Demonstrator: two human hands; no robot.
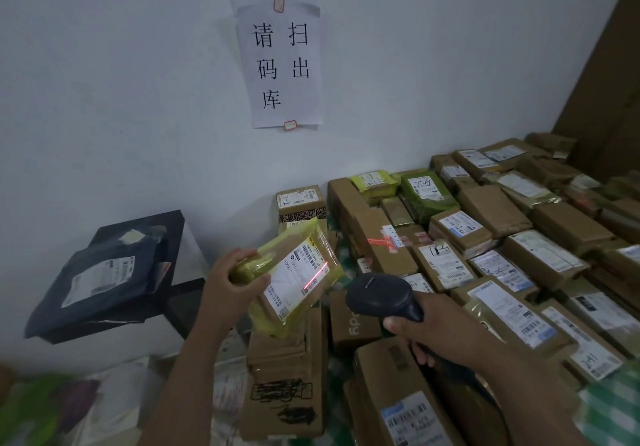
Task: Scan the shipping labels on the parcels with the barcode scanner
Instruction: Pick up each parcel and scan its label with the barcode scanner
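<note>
1. Left hand [232,281] holds a yellow-wrapped parcel [294,276], gripped at its left end, thumb on the front face, fingers curled behind. The parcel is raised and tilted, with its face turned toward the scanner.
2. The parcel's white shipping label [296,277] faces up and right. A red scan line [316,276] lies across the barcode near the label's right edge.
3. Right hand [420,328] is wrapped tight around the handle of a dark barcode scanner [377,295]. The scanner head points up-left at the label, near it but not touching.
4. Below and right: a dense spread of cardboard parcels [485,251], most with white labels up; some are in green or yellow wrap.
5. Left: a dark mailer bag [104,279] with a white label lies on a black stand [142,234] by the wall.
6. On the white wall [104,82] above: paper signs [282,64] with large Chinese characters.
</note>
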